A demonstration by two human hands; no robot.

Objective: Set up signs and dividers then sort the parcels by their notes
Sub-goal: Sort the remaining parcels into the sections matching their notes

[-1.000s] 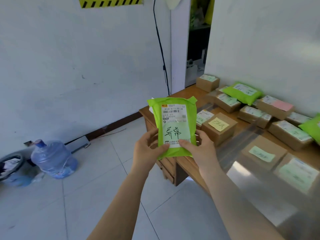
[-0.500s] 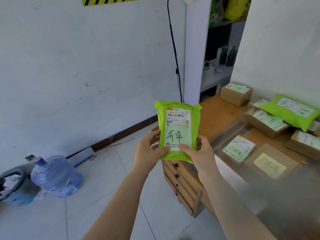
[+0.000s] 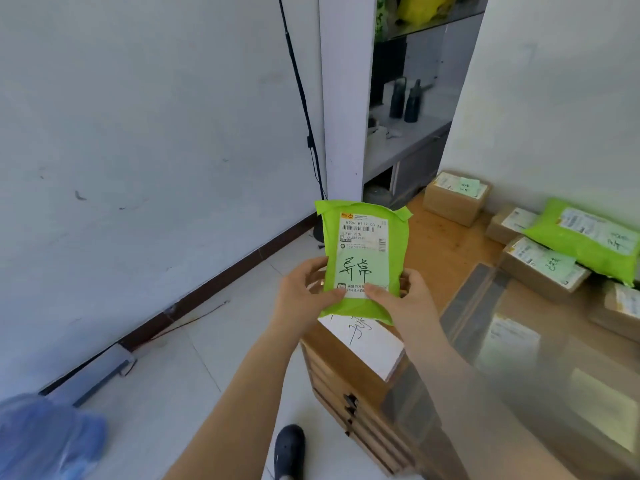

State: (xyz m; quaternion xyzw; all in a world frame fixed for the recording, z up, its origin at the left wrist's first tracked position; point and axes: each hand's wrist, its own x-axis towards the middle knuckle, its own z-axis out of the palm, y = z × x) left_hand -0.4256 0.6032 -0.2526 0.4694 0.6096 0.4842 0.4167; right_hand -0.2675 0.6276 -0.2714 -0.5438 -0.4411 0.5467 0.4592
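Both hands hold a green mailer bag [image 3: 363,261] upright above the desk's [image 3: 446,237] near left corner. The left hand [image 3: 304,292] and right hand [image 3: 401,299] pinch its lower edge, thumbs on the label, fingers curled behind. Beneath it a white handwritten sign [image 3: 367,344] lies flat at that corner. Cardboard parcels [image 3: 457,199] and another green mailer [image 3: 585,240] sit along the desk's far edge.

White walls [image 3: 138,133], pale tiled floor [image 3: 207,358], wooden desk [image 3: 450,244].
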